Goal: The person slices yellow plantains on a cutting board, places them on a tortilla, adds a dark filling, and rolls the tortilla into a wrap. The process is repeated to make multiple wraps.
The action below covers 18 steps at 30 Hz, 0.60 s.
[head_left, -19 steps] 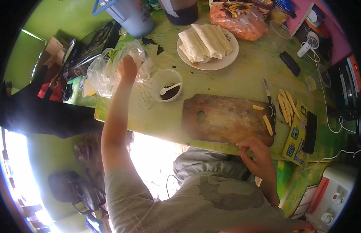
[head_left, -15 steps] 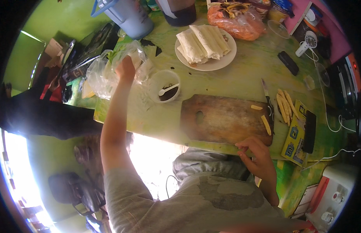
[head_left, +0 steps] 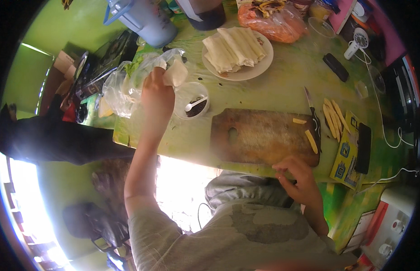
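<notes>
My left hand [head_left: 158,90] is closed on a thin, pale spring roll wrapper [head_left: 175,72], raised beside a clear plastic bag [head_left: 119,88] with something green inside. To the right of that hand stands a round plastic tub [head_left: 205,92] holding dark contents and a white spoon [head_left: 196,104]. My right hand [head_left: 300,180] hovers at the front edge of a wooden cutting board [head_left: 259,137]. Its fingers are loosely bent and apart, with nothing seen in them. Two yellowish strips [head_left: 311,142] lie on the board's right end. Rolled wrappers [head_left: 232,49] are lined up on a white plate [head_left: 264,67].
A knife [head_left: 312,107] rests along the board's right edge, near more yellowish strips [head_left: 334,119]. Farther right are a yellow package [head_left: 343,160], a black phone [head_left: 335,67] and a small white fan [head_left: 357,44]. At the back stand a blue jug [head_left: 147,25] and an orange bag [head_left: 273,25].
My left hand has drawn back from the plastic bag, toward me and to the right, with a wrapper now showing in its fingers. My right hand stays almost in place.
</notes>
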Tool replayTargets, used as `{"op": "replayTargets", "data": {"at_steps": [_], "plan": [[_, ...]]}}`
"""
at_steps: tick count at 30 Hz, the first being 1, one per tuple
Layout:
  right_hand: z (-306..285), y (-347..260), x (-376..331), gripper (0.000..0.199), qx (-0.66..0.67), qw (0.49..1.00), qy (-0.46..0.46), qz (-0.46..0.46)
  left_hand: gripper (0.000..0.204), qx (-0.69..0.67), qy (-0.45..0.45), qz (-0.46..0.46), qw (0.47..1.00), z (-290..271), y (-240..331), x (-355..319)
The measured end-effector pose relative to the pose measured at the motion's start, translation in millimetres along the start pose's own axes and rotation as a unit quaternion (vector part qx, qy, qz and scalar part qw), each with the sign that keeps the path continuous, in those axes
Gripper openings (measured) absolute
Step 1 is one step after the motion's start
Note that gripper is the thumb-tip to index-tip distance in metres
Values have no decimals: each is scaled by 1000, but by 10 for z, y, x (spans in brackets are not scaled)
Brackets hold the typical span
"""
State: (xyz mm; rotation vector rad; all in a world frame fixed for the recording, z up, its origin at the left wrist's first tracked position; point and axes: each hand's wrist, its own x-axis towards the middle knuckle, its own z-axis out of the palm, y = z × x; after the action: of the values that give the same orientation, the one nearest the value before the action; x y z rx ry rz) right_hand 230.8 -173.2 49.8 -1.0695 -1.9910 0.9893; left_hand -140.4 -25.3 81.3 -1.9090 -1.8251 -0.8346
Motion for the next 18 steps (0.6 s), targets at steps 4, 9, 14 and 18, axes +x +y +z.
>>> {"op": "replayTargets", "data": {"at_steps": [4, 9, 14, 18], "plan": [[-71, -105, 104, 27, -29, 995, 86, -40, 25, -192, 16, -52, 980, -470, 444, 84], [-74, -301, 386, 47, -105, 958, 227, -141, 14, -556, -132, -107, 813, -839, 1056, 89], [-29, -273, 666, 55, -96, 949, 243, -178, 16, -705, -319, -123, 622, -822, 1365, 68], [-99, -82, 643, 50, -21, 968, 184, -167, 17, -736, -375, -81, 558, -780, 1442, 45]]}}
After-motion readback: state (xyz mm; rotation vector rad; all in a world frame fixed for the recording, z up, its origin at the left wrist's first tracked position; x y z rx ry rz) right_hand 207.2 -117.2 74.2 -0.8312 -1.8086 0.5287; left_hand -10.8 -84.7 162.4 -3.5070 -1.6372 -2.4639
